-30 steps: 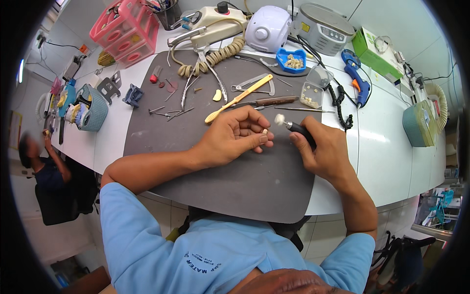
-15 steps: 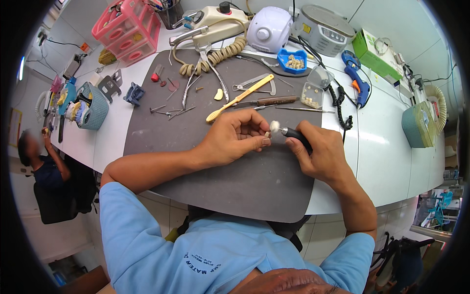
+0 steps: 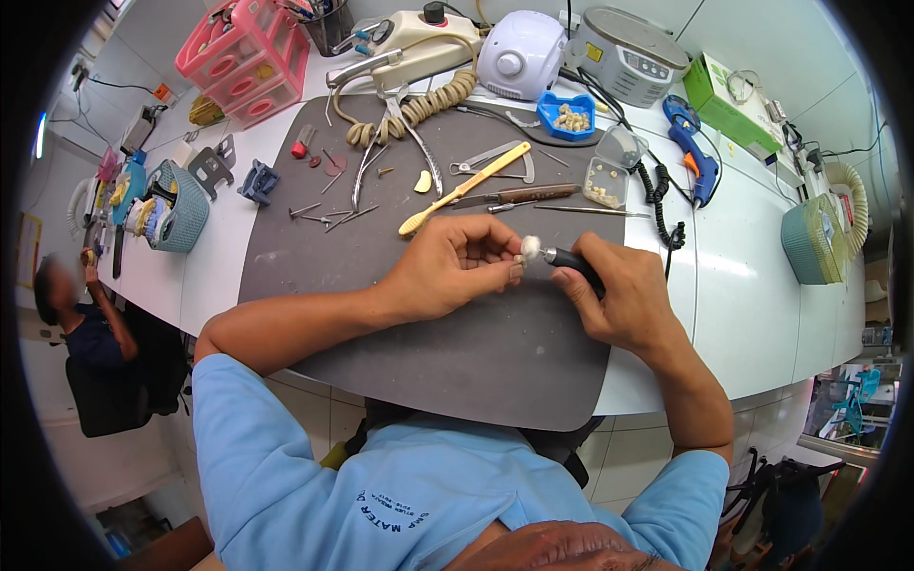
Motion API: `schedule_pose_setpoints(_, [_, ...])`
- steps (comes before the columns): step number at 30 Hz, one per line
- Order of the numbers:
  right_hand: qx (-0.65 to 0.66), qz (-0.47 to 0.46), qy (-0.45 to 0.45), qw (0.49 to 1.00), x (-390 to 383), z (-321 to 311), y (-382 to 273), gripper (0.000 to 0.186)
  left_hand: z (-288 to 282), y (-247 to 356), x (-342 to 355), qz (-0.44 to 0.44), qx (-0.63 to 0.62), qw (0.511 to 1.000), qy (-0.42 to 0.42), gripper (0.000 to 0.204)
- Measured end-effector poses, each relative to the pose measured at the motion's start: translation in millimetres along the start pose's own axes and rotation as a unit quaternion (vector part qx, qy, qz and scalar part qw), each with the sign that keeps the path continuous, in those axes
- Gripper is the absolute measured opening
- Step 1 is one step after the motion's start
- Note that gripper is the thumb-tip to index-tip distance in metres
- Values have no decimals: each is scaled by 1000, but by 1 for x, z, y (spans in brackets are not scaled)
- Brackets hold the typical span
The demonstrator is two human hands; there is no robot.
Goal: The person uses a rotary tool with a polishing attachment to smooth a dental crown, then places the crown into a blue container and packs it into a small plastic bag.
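Note:
Between the thumb and fingers of my left hand (image 3: 440, 269) is a small, pale dental crown (image 3: 518, 259), mostly covered by the fingertips. My right hand (image 3: 624, 293) is wrapped round a black rotary handpiece (image 3: 577, 267). Its fluffy white buffing wheel (image 3: 530, 246) is right at the crown and seems to touch it; the exact contact is too small to make out. Both hands are above the grey mat (image 3: 457, 357). Just beyond them lie a yellow toothbrush (image 3: 466, 188), a brown-handled knife (image 3: 528, 196) and a thin metal instrument (image 3: 592, 210).
Pliers (image 3: 419, 143), loose burs (image 3: 350, 218) and a clear box of teeth (image 3: 606, 183) lie farther back. Behind stand a blue tray (image 3: 567, 116), a white control unit (image 3: 521, 54) and pink drawers (image 3: 249, 65). A blue glue gun (image 3: 693, 152) lies right; another person (image 3: 93, 319) sits far left.
The buffing wheel on the handpiece has shifted slightly left, closing the gap to the crown. My left hand has barely moved and keeps its pinch.

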State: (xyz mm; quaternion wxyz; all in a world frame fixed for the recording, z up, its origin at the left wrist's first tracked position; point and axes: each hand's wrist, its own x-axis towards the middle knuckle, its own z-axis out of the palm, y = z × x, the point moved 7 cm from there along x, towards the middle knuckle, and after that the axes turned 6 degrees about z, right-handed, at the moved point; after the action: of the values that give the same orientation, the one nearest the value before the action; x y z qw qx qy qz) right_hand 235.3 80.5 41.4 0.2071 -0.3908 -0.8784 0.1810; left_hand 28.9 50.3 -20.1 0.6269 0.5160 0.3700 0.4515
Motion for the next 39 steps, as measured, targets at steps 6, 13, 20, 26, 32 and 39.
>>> schedule_pose_setpoints(6, [-14,3,-3,1000,0,0,0,37,2,3,1,-2,11,1000,-3,23])
schedule_pose_setpoints(13, [-29,-1,-10,1000,0,1,-4,37,0,0,1,-3,0,1000,-16,19])
schedule_pose_setpoints(20, [-36,-4,-9,999,-1,4,-3,38,-1,2,4,-19,-13,1000,-11,19])
schedule_pose_setpoints(26, [-45,-10,-8,999,0,5,-2,38,-1,1,4,-54,-12,998,3,19])
schedule_pose_setpoints(32, [-36,-16,-4,999,0,5,-3,35,-2,-1,4,-81,-6,997,8,20])
schedule_pose_setpoints(39, [-32,-14,6,999,0,4,-2,34,-3,0,4,-87,2,996,19,20])
